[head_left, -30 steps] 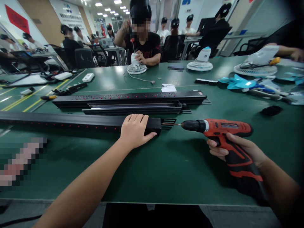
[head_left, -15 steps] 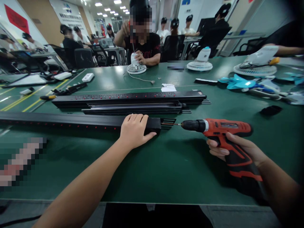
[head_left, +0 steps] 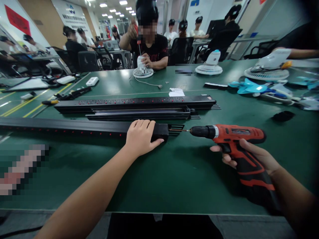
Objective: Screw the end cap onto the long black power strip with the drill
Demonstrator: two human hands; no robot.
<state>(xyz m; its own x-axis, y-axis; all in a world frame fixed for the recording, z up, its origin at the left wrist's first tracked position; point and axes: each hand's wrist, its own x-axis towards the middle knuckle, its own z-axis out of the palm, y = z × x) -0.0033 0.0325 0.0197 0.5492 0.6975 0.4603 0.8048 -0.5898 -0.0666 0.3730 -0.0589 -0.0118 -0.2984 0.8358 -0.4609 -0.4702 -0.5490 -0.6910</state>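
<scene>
My left hand (head_left: pixel 140 138) is wrapped over the right end of a long black bar (head_left: pixel 82 125) with a row of red dots along its near side. The thumb presses on that near face. In my right hand (head_left: pixel 263 155) is a red and black cordless drill (head_left: pixel 239 132), level and pointing left. Its index finger is stretched out in front of the trigger, while the other fingers stay round the handle. A thin bit (head_left: pixel 183 130) runs from the chuck to the slotted black bracket (head_left: pixel 177 126) at the bar's end; where its tip sits I cannot tell.
Behind lie another red-dotted bar (head_left: pixel 134 101) and thin black rails (head_left: pixel 139 114). Across the green table (head_left: pixel 159 186), a person works a screwdriver (head_left: pixel 140 46) on a white fan part (head_left: pixel 143 72). Blue fan blades (head_left: pixel 251 86) and a small black object (head_left: pixel 283 116) are to the right.
My right index finger has moved forward off the trigger and now sticks out. The drill has shifted only slightly. My left hand and the bar have stayed put.
</scene>
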